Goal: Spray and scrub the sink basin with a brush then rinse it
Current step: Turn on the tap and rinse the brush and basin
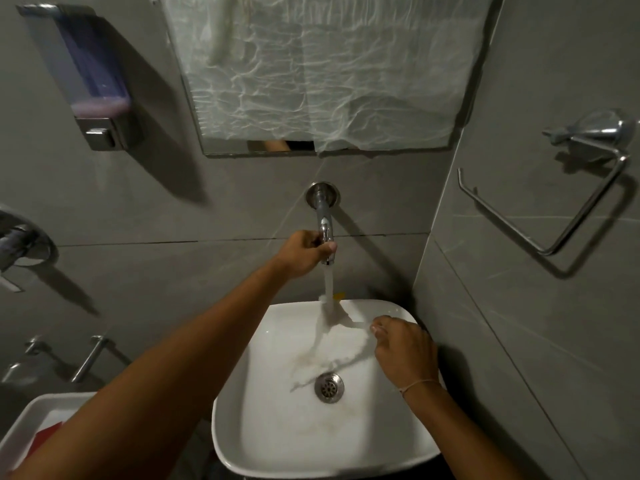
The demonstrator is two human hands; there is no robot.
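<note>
Far left of the grip: we see a clear plastic soap dispenser (93,77) with a metal base and a low band of pinkish liquid, fixed to the smooth grey wall; we can read no label on it.
Low left of the grip: the corner of a white tray (24,424) with something red in it.
Left hand: our left hand (304,252) is clamped around the tip of the tap, fingers curled tight on the metal.
Tap: a round polished chrome spout (324,223) comes straight out of the wall, and water (328,289) pours from just under our grip.
Above the grip: a mirror (242,148) mostly covered by crinkled translucent sheeting.
Sink basin: directly below the grip sits the glossy white sink basin (242,427), a rounded square; it looks wet, with faint brownish streaks near the round perforated metal drain (329,385).
Right hand: right of the stream, our right hand (403,351) is loosely curled over the basin's back right rim, fingertips near the water; it holds nothing we can make out.
Far right of the grip: a bent chrome towel ring (554,209) on the grey tile.
</note>
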